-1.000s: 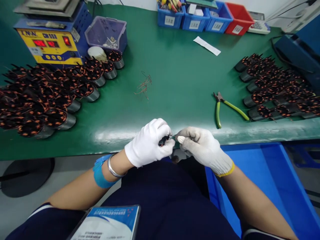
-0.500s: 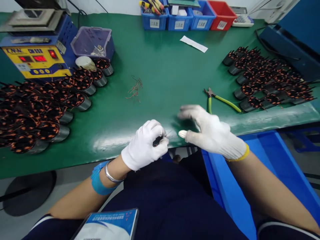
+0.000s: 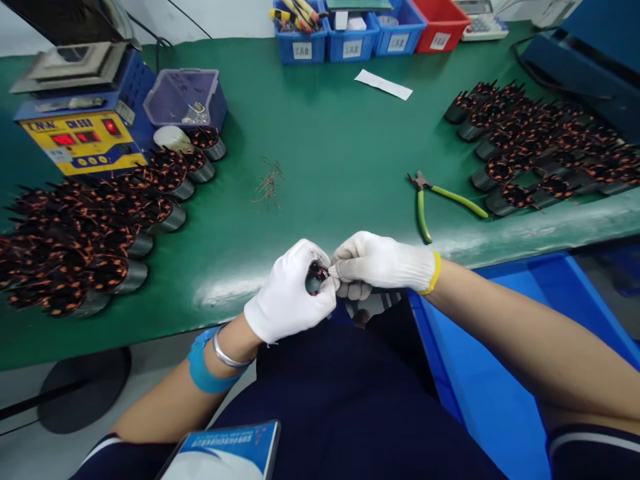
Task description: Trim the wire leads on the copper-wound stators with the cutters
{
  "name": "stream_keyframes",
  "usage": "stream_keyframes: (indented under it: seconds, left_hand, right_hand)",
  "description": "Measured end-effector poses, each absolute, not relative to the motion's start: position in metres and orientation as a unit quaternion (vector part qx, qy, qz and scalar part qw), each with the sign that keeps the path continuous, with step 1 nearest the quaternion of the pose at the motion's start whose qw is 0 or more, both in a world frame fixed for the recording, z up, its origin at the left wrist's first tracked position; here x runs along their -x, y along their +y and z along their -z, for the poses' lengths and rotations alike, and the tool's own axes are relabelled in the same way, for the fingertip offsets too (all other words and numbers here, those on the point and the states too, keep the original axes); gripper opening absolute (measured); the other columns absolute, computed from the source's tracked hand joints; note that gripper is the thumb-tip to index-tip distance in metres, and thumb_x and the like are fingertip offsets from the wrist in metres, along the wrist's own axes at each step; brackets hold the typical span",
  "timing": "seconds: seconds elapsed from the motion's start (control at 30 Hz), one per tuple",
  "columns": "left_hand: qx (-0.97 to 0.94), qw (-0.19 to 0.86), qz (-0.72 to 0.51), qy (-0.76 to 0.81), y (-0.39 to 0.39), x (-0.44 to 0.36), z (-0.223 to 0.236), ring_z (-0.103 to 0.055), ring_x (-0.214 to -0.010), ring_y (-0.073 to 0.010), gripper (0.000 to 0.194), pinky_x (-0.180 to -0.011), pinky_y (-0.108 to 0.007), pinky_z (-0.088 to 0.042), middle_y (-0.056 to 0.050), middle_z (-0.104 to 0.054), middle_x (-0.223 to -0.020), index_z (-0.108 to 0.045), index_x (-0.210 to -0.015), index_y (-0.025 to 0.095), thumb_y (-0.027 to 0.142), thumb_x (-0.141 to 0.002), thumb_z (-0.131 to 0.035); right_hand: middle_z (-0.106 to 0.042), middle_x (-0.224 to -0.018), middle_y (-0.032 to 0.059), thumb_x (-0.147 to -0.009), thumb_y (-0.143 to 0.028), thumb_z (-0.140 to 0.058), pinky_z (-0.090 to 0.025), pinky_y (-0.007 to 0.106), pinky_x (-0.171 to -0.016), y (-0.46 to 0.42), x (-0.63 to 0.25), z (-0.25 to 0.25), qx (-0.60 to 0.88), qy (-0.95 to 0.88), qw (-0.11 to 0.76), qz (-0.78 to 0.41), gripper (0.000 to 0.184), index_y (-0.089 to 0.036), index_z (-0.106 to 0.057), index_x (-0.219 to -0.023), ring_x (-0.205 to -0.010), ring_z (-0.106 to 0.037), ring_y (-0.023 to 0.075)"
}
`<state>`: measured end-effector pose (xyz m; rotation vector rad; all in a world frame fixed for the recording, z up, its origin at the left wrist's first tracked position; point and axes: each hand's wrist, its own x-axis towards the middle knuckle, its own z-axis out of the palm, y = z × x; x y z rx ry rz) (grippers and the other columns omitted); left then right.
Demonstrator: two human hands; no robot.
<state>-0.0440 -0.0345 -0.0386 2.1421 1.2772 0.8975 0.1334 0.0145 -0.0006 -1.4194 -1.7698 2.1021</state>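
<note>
My left hand (image 3: 293, 287), in a white glove, is wrapped round a small motor stator (image 3: 315, 279) with a dark grey body and copper windings. Most of the stator is hidden by the glove. My right hand (image 3: 373, 263), gloved with a yellow cuff, pinches a thin wire at the stator's right side; the fingertips cover nearly all of it. Both hands meet at the table's front edge. Green-handled cutters (image 3: 426, 200) lie with their handles spread, beyond my right hand. A little heap of wire offcuts (image 3: 269, 181) lies on the green table (image 3: 330, 147).
Many similar stators stand grouped at left (image 3: 120, 270) and right (image 3: 505, 197). A blue and yellow soldering unit (image 3: 85, 143) and a purple bin (image 3: 185, 100) stand back left. Blue bins (image 3: 303, 50), a red bin (image 3: 440, 27) and a paper strip (image 3: 383, 85) are farther back. A blue crate (image 3: 480, 373) sits below right.
My right hand has come left from open air and closed its fingertips at the stator. My left hand keeps its hold, with the stator now showing more. The view has shifted slightly.
</note>
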Motion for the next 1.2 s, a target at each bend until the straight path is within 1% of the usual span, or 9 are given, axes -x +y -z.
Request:
stream_keyframes:
  seconds: [0.2, 0.37, 0.47, 0.57, 0.73, 0.97, 1.03, 1.1, 1.2]
  left_hand:
    - [-0.780, 0.286, -0.319, 0.456, -0.033, 0.045, 0.034, -0.054, -0.071, -0.0152, 0.015, -0.067, -0.030, -0.047, -0.001, -0.058, -0.078, -0.052, -0.079, 0.020, 0.012, -0.066, -0.055]
    - [-0.788, 0.268, -0.338, 0.440, -0.033, 0.045, 0.038, -0.052, -0.069, -0.0150, 0.011, -0.065, -0.031, -0.045, -0.002, -0.057, -0.076, -0.050, -0.075, 0.020, 0.012, -0.067, -0.054]
    - [-0.788, 0.267, -0.338, 0.439, -0.033, 0.045, 0.038, -0.052, -0.068, -0.0151, 0.011, -0.065, -0.031, -0.045, -0.001, -0.056, -0.074, -0.048, -0.074, 0.020, 0.012, -0.068, -0.053]
    - [-0.791, 0.267, -0.336, 0.436, -0.033, 0.044, 0.038, -0.054, -0.070, -0.0154, 0.010, -0.067, -0.030, -0.046, -0.002, -0.057, -0.075, -0.050, -0.074, 0.020, 0.012, -0.069, -0.053]
    - [-0.799, 0.249, -0.335, 0.432, -0.033, 0.044, 0.037, -0.054, -0.070, -0.0161, 0.010, -0.066, -0.031, -0.045, -0.003, -0.057, -0.076, -0.051, -0.076, 0.019, 0.012, -0.069, -0.053]
    - [-0.796, 0.242, -0.333, 0.445, -0.034, 0.043, 0.040, -0.054, -0.071, -0.0170, 0.013, -0.066, -0.033, -0.046, -0.004, -0.057, -0.078, -0.050, -0.079, 0.019, 0.012, -0.068, -0.053]
    - [-0.791, 0.235, -0.344, 0.448, -0.036, 0.042, 0.041, -0.058, -0.079, -0.0187, 0.017, -0.071, -0.034, -0.049, -0.006, -0.058, -0.086, -0.050, -0.082, 0.019, 0.012, -0.067, -0.055]
    - [-0.783, 0.222, -0.366, 0.451, -0.039, 0.042, 0.041, -0.061, -0.100, -0.0239, 0.028, -0.084, -0.039, -0.051, -0.012, -0.060, -0.104, -0.050, -0.093, 0.017, 0.012, -0.067, -0.058]
    - [-0.789, 0.248, -0.363, 0.429, -0.045, 0.048, 0.039, -0.050, -0.126, -0.0326, 0.068, -0.099, -0.047, -0.048, -0.024, -0.045, -0.139, -0.041, -0.128, 0.013, 0.023, -0.067, -0.070]
  right_hand:
    - [-0.061, -0.050, -0.0028, -0.080, -0.016, -0.062, -0.046, 0.014, -0.040, 0.003, -0.134, 0.001, 0.486, -0.596, 0.053, -0.637, 0.018, -0.017, -0.061, -0.062, -0.044, -0.058, 0.0084]
    - [-0.061, -0.051, 0.0001, -0.090, -0.025, -0.056, -0.044, 0.014, -0.041, 0.013, -0.134, -0.001, 0.439, -0.530, 0.013, -0.726, 0.027, -0.014, -0.063, -0.066, -0.041, -0.054, 0.0068]
    - [-0.063, -0.053, 0.0016, -0.086, -0.031, -0.064, -0.046, 0.017, -0.042, 0.019, -0.132, 0.000, 0.418, -0.493, -0.009, -0.763, 0.028, -0.014, -0.063, -0.064, -0.041, -0.054, 0.0079]
    - [-0.064, -0.052, 0.0013, -0.080, -0.025, -0.071, -0.049, 0.017, -0.044, 0.019, -0.129, 0.002, 0.431, -0.493, -0.014, -0.756, 0.024, -0.013, -0.062, -0.061, -0.043, -0.058, 0.0089]
    - [-0.065, -0.050, 0.0012, -0.080, -0.023, -0.072, -0.050, 0.016, -0.043, 0.018, -0.129, 0.002, 0.418, -0.481, -0.011, -0.771, 0.024, -0.013, -0.061, -0.061, -0.043, -0.059, 0.0088]
    - [-0.066, -0.050, 0.0002, -0.086, -0.015, -0.060, -0.050, 0.014, -0.043, 0.017, -0.130, 0.005, 0.427, -0.530, -0.007, -0.733, 0.022, -0.013, -0.061, -0.064, -0.039, -0.058, 0.0074]
    - [-0.065, -0.049, -0.0010, -0.086, -0.014, -0.059, -0.049, 0.014, -0.042, 0.015, -0.129, 0.003, 0.452, -0.550, 0.000, -0.702, 0.024, -0.014, -0.061, -0.063, -0.038, -0.057, 0.0071]
    - [-0.063, -0.048, -0.0018, -0.085, -0.013, -0.059, -0.048, 0.014, -0.041, 0.010, -0.129, 0.001, 0.474, -0.565, 0.005, -0.675, 0.023, -0.015, -0.060, -0.062, -0.039, -0.058, 0.0076]
    - [-0.062, -0.049, -0.0027, -0.082, -0.012, -0.061, -0.047, 0.013, -0.041, 0.001, -0.129, 0.001, 0.486, -0.571, 0.034, -0.661, 0.022, -0.016, -0.059, -0.060, -0.041, -0.058, 0.0072]
